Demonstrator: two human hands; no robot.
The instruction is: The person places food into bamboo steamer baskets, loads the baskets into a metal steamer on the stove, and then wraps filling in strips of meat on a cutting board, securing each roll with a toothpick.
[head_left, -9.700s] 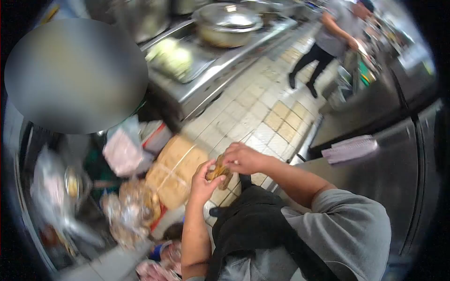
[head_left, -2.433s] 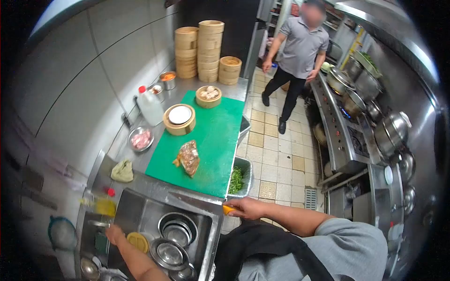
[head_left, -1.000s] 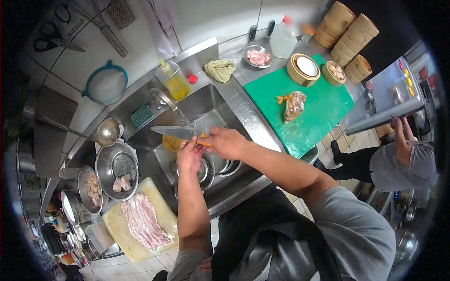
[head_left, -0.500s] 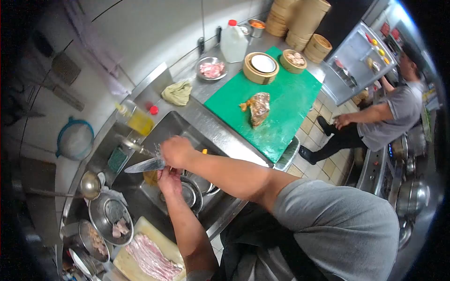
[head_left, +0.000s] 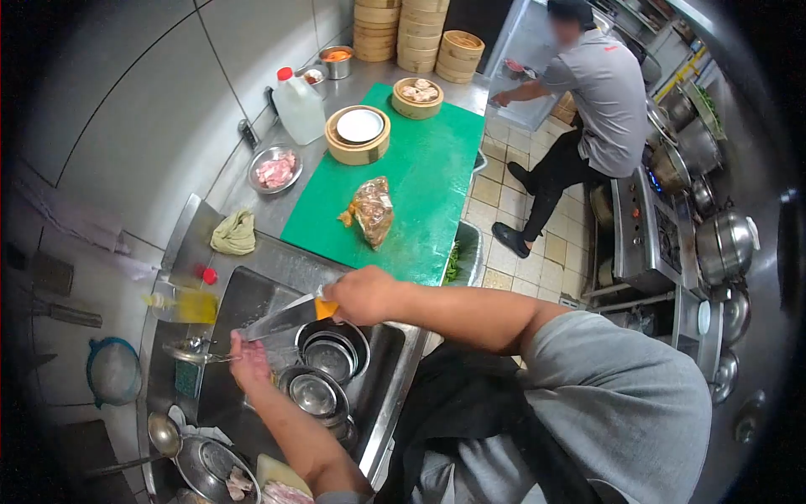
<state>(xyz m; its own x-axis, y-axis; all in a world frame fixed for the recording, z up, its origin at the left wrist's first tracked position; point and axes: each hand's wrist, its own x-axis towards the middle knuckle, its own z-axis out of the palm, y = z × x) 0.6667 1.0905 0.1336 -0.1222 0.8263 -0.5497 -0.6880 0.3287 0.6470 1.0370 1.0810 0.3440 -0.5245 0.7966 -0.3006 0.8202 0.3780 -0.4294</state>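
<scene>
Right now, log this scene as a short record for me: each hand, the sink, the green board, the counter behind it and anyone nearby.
Right hand: right hand grips the knife by its orange handle
Left hand: left hand is at the blade's tip end; contact unclear
Sink: sink is below both hands, with metal bowls inside
Board: green board bears bagged food and two bamboo steamers
Counter: red-capped jug; bowl of raw meat
Nearby: person in grey shirt, standing, one arm outstretched
</scene>
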